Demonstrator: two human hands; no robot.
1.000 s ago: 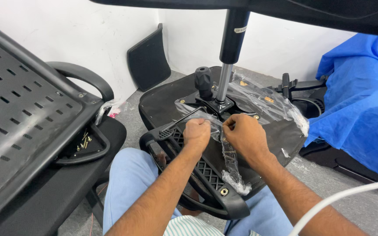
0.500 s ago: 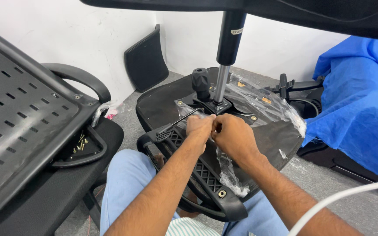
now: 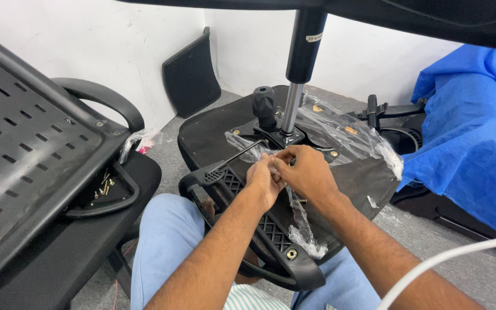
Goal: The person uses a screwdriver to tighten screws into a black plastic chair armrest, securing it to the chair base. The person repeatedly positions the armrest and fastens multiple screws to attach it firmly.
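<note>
Both hands (image 3: 287, 175) pinched tog. on plastic wrap (image 3: 301, 215)

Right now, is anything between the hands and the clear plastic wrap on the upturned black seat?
Nothing visible. The left hand and right hand already pinch the clear plastic wrap together, just in front of the chrome gas-lift cylinder. What the fingertips grip inside the wrap cannot be made out.

White walls (image 3: 116, 46), grey floor (image 3: 489, 270)
</note>
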